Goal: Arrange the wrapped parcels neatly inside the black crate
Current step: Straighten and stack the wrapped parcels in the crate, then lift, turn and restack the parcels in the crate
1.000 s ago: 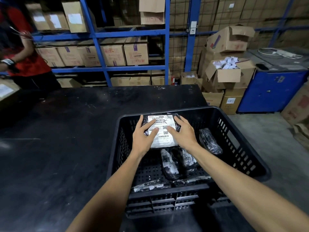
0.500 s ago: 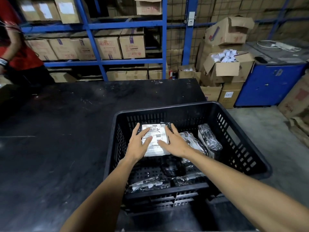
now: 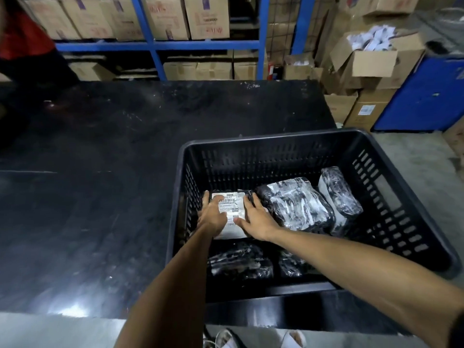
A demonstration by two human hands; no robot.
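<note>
A: Where does the crate [image 3: 308,156] sit?
B: On the table [image 3: 105,187], at its near right corner, reaching past the right edge.
A: And inside?
B: The labelled parcel [image 3: 232,214] lies in the far left corner against the left wall, the left hand [image 3: 213,217] on its left side, the right hand [image 3: 256,219] on its right. Just right of it lies a second parcel [image 3: 293,207], then a third [image 3: 339,192] nearest the right wall, perhaps leaning on its edge. Two more parcels [image 3: 238,262] lie along the near wall.
A: Behind the table?
B: Shelving [image 3: 155,43] with cartons [image 3: 165,16]; to the right, open boxes [image 3: 374,61] on the floor
</note>
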